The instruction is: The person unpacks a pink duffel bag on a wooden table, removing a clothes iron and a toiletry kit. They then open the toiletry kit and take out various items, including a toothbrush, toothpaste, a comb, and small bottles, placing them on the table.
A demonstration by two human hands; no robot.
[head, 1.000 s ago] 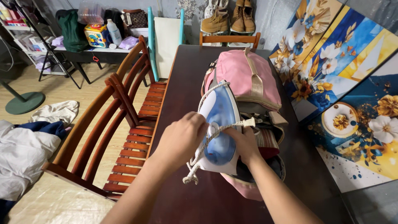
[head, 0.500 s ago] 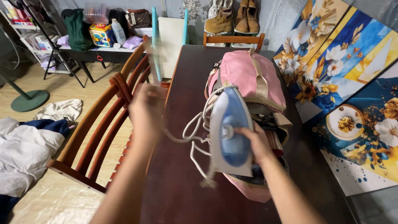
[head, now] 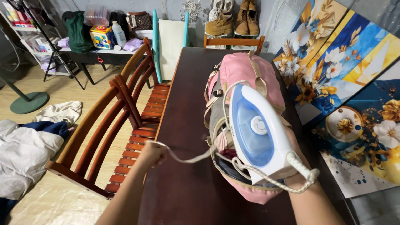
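Since the earlier frames the iron [head: 258, 133] is lying flatter and further right over the bag, with its pointed nose now aimed up the table, and the left hand [head: 152, 153] is sitting lower and nearer the table's left edge, pulling the cord [head: 187, 158] out sideways.

Going from big to small: the dark wooden table [head: 187, 83] is running away from the camera, with painted flower panels [head: 341, 71] leaning along its right side and 2 wooden chairs [head: 121, 121] standing at its left. A pink bag [head: 243, 71] is lying lengthwise on the table, its near end gaping open. The white and blue iron is hovering just over that open end, tilted, with its round dial facing up. The right hand [head: 298, 175] is under the iron's rear and mostly hidden by it, so I cannot tell how its fingers are closing, though it is carrying the iron. The pale braided cord is leaving the iron's rear, looping by the right wrist and stretching across the bag's mouth to the left hand, whose fingers are pinching it tight above the table's edge.

On the floor at the left, a heap of white and blue cloth [head: 25, 146] is lying beside the chairs.
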